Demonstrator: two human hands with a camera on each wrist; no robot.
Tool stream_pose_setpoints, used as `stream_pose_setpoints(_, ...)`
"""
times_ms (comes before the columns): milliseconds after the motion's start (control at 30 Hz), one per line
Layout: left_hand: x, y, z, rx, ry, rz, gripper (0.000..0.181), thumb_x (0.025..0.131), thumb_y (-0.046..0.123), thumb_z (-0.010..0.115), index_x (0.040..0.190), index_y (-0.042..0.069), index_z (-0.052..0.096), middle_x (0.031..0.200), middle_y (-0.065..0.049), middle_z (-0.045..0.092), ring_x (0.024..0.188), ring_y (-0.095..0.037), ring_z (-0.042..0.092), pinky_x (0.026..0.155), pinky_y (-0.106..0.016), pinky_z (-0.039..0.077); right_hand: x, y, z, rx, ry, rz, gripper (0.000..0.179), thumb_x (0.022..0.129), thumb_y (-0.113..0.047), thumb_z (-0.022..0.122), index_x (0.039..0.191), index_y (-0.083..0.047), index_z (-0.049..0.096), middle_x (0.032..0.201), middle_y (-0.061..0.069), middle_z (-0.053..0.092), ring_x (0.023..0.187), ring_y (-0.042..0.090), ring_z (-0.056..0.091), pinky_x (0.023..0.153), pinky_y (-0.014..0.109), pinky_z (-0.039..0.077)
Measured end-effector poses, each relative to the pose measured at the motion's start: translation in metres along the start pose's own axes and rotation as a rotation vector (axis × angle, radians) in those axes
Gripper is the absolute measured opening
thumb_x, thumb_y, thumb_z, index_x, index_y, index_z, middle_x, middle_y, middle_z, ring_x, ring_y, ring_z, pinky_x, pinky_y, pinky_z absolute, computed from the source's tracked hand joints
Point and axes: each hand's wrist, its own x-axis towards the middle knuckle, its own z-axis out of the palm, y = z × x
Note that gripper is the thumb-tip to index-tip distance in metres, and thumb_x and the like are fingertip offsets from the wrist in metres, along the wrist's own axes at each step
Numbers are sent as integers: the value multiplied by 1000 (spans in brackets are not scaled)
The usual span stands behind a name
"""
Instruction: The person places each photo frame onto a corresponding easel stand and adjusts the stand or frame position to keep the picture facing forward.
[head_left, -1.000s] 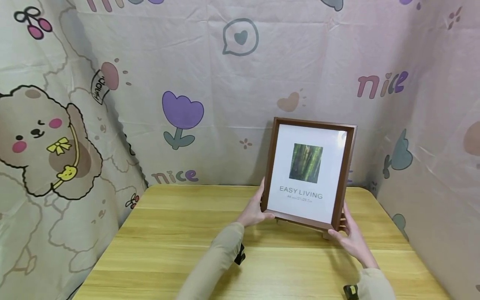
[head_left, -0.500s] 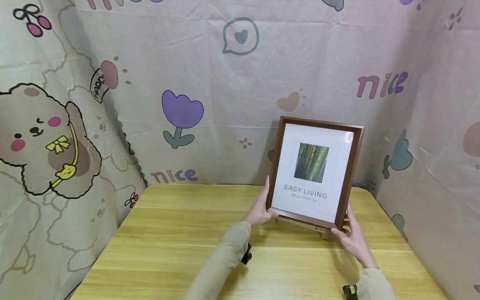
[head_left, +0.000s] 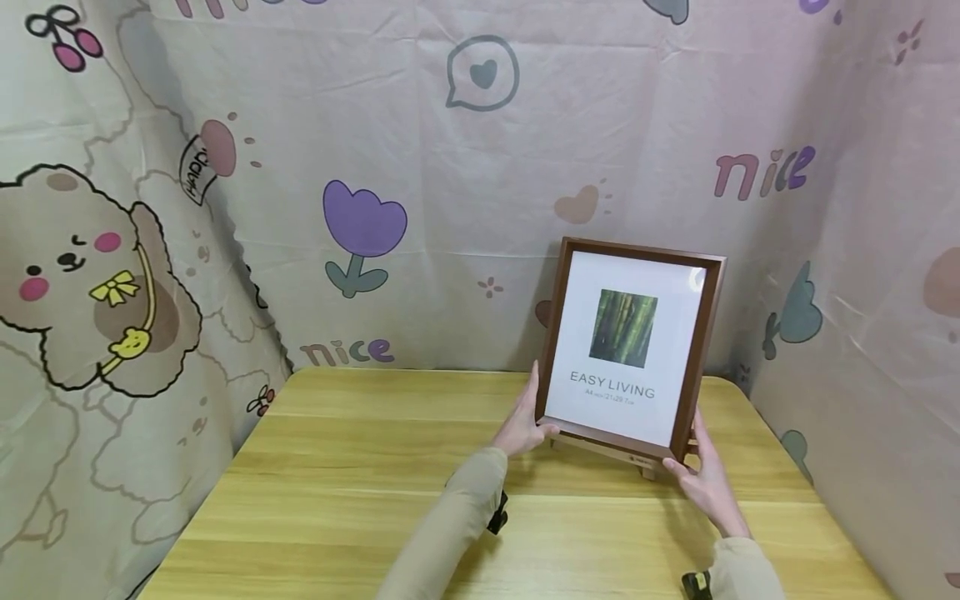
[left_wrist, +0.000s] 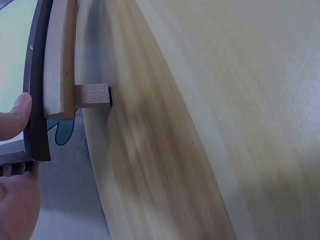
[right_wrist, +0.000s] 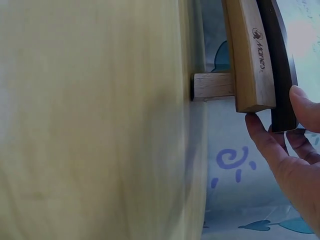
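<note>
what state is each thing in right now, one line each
Framed picture, upright, held at both lower corners
Wooden stand, standing, mostly hidden behind the picture
Left hand, gripping the lower left corner, thumb in front
Right hand, gripping the lower right corner, thumb in front
Table, bearing the stand
Printed cloth, hanging, lightly creased

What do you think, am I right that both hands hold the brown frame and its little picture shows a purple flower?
Not the flower: in the head view, the little picture shows green stalks. The left hand and right hand do hold the brown frame.
</note>
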Motion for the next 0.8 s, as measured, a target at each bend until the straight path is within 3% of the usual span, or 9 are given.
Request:
stream_pose_setpoints(200, 2, -3, 5, 16, 33, 10, 105, 81, -1, 78, 160, 0, 9, 167, -21, 22, 152, -37, 28, 127, -50, 25, -1, 3, 3, -19, 27, -33, 107, 86, 13, 67, 164, -19, 1, 138, 30, 47, 90, -10, 50, 76, 26, 61)
stream_pose_setpoints(333, 4, -6, 9, 11, 50, 31, 104, 80, -3, 78, 160, 1, 12, 166, -21, 26, 152, -36, 30, 127, -50, 25, -1, 5, 3, -54, 45, -44, 104, 86, 13, 67, 164, -17, 4, 145, 32, 44, 90, -13, 48, 75, 18, 56)
stream_pose_setpoints(500, 4, -8, 10, -27, 57, 18, 105, 82, -3, 77, 162, 7, 10, 167, -17, 24, 153, -35, 28, 127, -50, 24, 0, 6, 4, -58, 52, -48, 102, 86, 12, 67, 164, -16, 6, 148, 33, 41, 90, -16, 47, 76, 16, 53)
stream_pose_setpoints(633, 4, -9, 9, -80, 49, -16, 105, 84, 0, 77, 163, 14, 9, 167, -14, 25, 152, -34, 30, 127, -50, 25, 1, 7, 5, -35, 58, -66, 92, 86, 12, 67, 162, -9, 18, 142, 31, 46, 96, -18, 44, 80, 9, 49)
stream_pose_setpoints(800, 1, -11, 10, -134, 32, -61, 105, 87, 3, 76, 164, 21, 8, 166, -15, 30, 147, -36, 39, 123, -52, 33, 1, 7, 7, 10, 45, -29, 83, 89, -1, 73, 157, -1, 26, 133, 29, 54, 99, -16, 43, 84, 0, 40)
